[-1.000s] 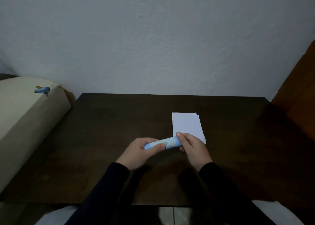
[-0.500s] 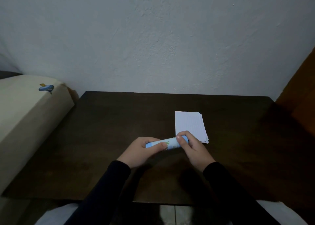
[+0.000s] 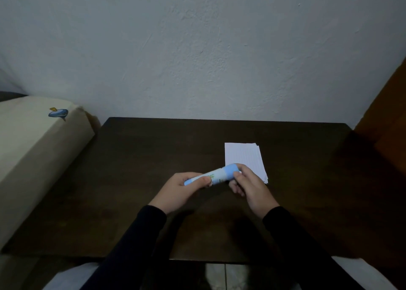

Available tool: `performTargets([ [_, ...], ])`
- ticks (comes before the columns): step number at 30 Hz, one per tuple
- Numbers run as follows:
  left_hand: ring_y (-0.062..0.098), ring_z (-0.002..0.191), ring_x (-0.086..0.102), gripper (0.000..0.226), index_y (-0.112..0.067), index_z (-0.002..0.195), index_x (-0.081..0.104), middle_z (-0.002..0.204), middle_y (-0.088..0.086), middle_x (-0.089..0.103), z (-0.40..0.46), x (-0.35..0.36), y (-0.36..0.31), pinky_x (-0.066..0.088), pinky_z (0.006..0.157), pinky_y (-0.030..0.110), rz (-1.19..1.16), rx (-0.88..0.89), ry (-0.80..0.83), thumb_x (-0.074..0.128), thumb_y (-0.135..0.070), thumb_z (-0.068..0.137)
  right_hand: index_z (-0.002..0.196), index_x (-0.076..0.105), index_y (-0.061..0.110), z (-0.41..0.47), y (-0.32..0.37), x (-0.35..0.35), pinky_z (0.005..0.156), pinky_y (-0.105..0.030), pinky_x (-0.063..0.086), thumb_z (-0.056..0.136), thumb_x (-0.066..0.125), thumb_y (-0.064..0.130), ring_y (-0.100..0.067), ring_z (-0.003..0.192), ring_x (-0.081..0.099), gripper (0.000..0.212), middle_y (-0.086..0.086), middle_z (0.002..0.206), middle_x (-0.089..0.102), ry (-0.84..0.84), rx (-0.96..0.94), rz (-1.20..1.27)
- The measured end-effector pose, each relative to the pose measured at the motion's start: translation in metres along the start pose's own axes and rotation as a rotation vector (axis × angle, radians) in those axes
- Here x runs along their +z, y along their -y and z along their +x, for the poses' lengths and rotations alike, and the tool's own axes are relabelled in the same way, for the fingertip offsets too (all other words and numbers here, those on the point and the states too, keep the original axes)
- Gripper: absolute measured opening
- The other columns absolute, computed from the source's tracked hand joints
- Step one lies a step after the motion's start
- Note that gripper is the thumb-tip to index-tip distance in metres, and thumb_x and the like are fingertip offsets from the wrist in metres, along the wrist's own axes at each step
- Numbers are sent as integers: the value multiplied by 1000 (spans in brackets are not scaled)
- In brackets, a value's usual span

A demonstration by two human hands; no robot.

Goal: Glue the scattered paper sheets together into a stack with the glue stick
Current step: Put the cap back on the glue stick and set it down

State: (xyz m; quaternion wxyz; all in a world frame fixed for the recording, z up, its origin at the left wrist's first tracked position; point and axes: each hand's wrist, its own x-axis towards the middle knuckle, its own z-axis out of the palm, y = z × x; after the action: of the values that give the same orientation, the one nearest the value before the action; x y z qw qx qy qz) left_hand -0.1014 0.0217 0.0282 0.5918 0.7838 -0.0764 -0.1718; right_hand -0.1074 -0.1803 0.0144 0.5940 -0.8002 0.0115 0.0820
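A dark wooden table [image 3: 153, 180] carries a small stack of lined paper sheets [image 3: 243, 158], right of centre, its edges slightly fanned. Just in front of the stack, both hands hold the glue stick [image 3: 216, 175] above the table. The left hand [image 3: 180, 188] grips the barrel; the right hand [image 3: 248, 184] pinches the blue cap end. The stick looks light, rigid and smooth, best held around the barrel. The sheets seem thin and floppy, so flat pressure suits them.

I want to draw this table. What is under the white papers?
The paper stack lies on the dark wooden table. The right hand covers its near corner, and the top sheet hides those below.
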Motion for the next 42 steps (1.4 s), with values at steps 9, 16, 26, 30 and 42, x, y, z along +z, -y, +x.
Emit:
performTargets([
  [9, 4, 81, 61, 7, -38, 93, 67, 90, -5, 69, -3, 7, 5, 50, 73, 22, 195, 83, -25, 62, -40, 88, 87, 52, 24, -2, 3, 6, 63, -17, 36, 101, 33, 45, -8, 70, 44, 31, 2, 76, 45, -38, 104, -40],
  [16, 9, 79, 62, 9, -37, 89, 70, 90, -1, 71, 1, 8, 3, 49, 72, 26, 176, 106, -37, 61, -41, 89, 113, 58, 22, -2, 1, 6, 69, -15, 39, 97, 37, 50, -5, 82, 50, 38, 8, 89, 52, -141, 67, -16],
  [26, 1, 63, 55, 26, -24, 90, 75, 67, -9, 63, 2, -2, 5, 42, 64, 22, 95, 33, -23, 60, -46, 88, 127, 47, 25, 0, 1, 1, 82, -12, 45, 99, 35, 44, -8, 113, 50, 36, 6, 119, 52, -30, -50, -259],
  [30, 4, 68, 57, 30, -26, 99, 73, 81, 0, 69, -1, -1, 3, 42, 60, 17, 192, 132, -3, 61, -49, 85, 116, 53, 21, 1, -2, 3, 96, -23, 48, 98, 36, 43, -10, 110, 55, 33, 2, 114, 56, -40, -20, -142],
  [42, 1, 61, 53, 27, -22, 94, 76, 71, -5, 64, 2, -7, 3, 39, 60, 18, 150, 84, -29, 61, -44, 89, 115, 48, 29, -2, 1, -1, 80, -15, 44, 96, 32, 48, -6, 98, 54, 31, 9, 101, 53, 26, -77, -194],
])
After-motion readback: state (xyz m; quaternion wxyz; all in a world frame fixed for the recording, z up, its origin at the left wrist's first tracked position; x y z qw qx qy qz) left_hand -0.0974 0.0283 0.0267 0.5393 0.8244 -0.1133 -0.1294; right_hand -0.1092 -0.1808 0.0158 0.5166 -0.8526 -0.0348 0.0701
